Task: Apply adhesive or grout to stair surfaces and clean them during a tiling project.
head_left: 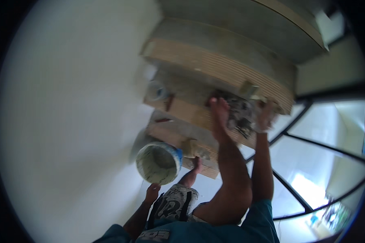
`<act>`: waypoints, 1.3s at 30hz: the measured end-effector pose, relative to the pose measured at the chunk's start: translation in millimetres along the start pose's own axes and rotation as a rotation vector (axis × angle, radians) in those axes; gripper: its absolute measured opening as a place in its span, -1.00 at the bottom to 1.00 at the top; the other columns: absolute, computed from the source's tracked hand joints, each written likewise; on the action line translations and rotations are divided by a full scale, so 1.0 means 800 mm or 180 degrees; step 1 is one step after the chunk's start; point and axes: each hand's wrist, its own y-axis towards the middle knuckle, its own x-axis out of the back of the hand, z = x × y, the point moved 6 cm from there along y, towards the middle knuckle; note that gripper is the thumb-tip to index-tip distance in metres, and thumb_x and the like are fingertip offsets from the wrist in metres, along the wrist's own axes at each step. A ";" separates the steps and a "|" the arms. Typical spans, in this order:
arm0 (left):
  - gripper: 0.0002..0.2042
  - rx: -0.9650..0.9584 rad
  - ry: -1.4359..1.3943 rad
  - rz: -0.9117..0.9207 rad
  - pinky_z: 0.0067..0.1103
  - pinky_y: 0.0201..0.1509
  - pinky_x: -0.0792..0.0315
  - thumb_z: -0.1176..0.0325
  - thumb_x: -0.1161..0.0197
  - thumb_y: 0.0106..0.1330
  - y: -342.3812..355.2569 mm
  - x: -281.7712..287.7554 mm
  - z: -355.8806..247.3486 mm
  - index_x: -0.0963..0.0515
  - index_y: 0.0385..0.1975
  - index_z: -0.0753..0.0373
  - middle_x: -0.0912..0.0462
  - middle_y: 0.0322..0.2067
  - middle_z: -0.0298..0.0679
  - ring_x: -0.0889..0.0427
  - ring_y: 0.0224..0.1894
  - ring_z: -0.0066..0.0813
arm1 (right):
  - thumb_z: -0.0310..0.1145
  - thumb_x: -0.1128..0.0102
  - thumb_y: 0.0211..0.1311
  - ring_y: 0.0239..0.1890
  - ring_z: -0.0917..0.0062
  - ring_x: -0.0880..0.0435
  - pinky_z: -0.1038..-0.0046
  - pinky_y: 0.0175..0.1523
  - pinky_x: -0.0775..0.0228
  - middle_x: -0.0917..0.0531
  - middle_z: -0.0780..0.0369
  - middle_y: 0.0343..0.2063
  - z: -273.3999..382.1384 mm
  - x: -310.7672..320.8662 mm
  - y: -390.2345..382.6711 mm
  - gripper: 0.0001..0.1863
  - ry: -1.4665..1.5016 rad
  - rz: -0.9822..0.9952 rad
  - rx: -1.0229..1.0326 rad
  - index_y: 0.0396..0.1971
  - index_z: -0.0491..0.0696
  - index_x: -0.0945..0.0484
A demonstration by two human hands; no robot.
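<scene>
My right hand (264, 117), blurred, is closed on something pale at the right end of a ribbed beige stair edge (215, 65). Beside it are a small blurred block (249, 88) and a dark, mottled heap (241, 117) of unclear material. My bare right foot (220, 109) rests beside the heap on a step. My left hand (152, 190) is at the lower side of a bucket (158, 162) coated with pale residue; its grip is unclear. My other foot (195, 166) is on a lower step.
A clear container (156, 90) and narrow dark red pieces (163, 120) lie on the steps at left. Small beige pieces (190, 148) sit lower down. A white wall (69, 101) borders the left; black metal railing (292, 194) curves along the right.
</scene>
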 end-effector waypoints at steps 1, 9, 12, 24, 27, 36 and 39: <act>-0.81 0.0119 -0.0142 -0.0141 -0.66 -0.44 -0.33 0.27 -0.06 0.15 0.002 -0.005 -0.013 -0.41 -0.29 0.17 -0.49 -0.45 -0.39 -0.46 -0.38 -0.62 | -0.25 0.03 0.12 -0.48 0.62 -0.45 0.62 -0.38 -0.37 -0.46 0.24 -0.45 0.016 -0.016 0.001 -0.76 0.1743 0.0229 -0.1065 -0.40 -0.14 -0.36; -0.80 -0.1177 -0.0620 -0.1310 -0.73 -0.44 -0.28 0.35 -0.05 0.16 0.143 0.038 -0.200 -0.39 -0.24 0.25 -0.41 -0.51 -0.38 -0.35 -0.49 -0.70 | -0.35 0.09 0.15 -0.47 0.58 -0.48 0.62 -0.31 -0.37 -0.47 0.21 -0.47 0.146 -0.185 -0.037 -0.80 0.2791 0.1914 -0.0683 -0.33 -0.18 -0.36; -0.78 -0.1264 -0.1681 -0.1698 -0.78 -0.49 -0.26 0.34 -0.04 0.16 0.251 0.079 -0.273 -0.37 -0.23 0.28 -0.40 -0.51 -0.40 -0.33 -0.51 -0.73 | -0.46 0.12 0.12 -0.46 0.54 -0.51 0.62 -0.37 -0.38 -0.49 0.20 -0.46 0.240 -0.242 -0.088 -0.87 0.2372 0.2944 -0.0153 -0.39 -0.16 -0.40; -0.78 -0.0977 -0.1506 -0.2191 -0.56 -0.34 -0.40 0.25 -0.20 0.00 0.316 0.068 -0.373 -0.48 -0.51 0.30 -0.55 -0.52 -0.15 -0.55 -0.42 -0.39 | -0.12 0.05 -0.08 -0.30 0.24 -0.47 0.31 -0.19 -0.30 -0.52 0.11 -0.42 0.232 -0.433 -0.187 -0.73 -0.1387 0.3144 0.3792 -0.55 0.02 -0.54; -0.76 -0.0946 -0.1364 -0.2234 -0.56 -0.35 -0.40 0.23 -0.20 0.01 0.313 0.086 -0.347 -0.48 -0.50 0.31 -0.54 -0.53 -0.16 -0.54 -0.44 -0.39 | -0.11 0.09 -0.02 -0.34 0.24 -0.48 0.31 -0.20 -0.30 -0.54 0.14 -0.44 0.242 -0.451 -0.212 -0.69 -0.1652 0.3378 0.3956 -0.58 -0.01 -0.55; -0.81 -0.1472 -0.1109 -0.1637 -0.50 -0.30 -0.38 0.29 -0.08 0.11 0.277 0.015 -0.303 -0.45 -0.39 0.29 -0.51 -0.43 -0.14 -0.50 -0.39 -0.27 | -0.32 0.11 0.15 -0.38 0.58 -0.46 0.58 -0.26 -0.35 -0.50 0.22 -0.38 0.162 -0.352 -0.059 -0.76 0.1013 0.2892 -0.1686 -0.28 -0.16 -0.39; -0.81 -0.1384 0.0070 -0.1033 -0.46 -0.25 -0.34 0.33 0.03 0.13 0.220 -0.049 -0.219 -0.44 -0.42 0.31 -0.49 -0.42 -0.13 -0.47 -0.35 -0.22 | -0.28 0.06 0.12 -0.29 0.55 -0.47 0.57 -0.20 -0.35 -0.45 0.19 -0.31 0.085 -0.259 -0.011 -0.71 0.1870 0.2387 -0.0893 -0.22 -0.16 -0.35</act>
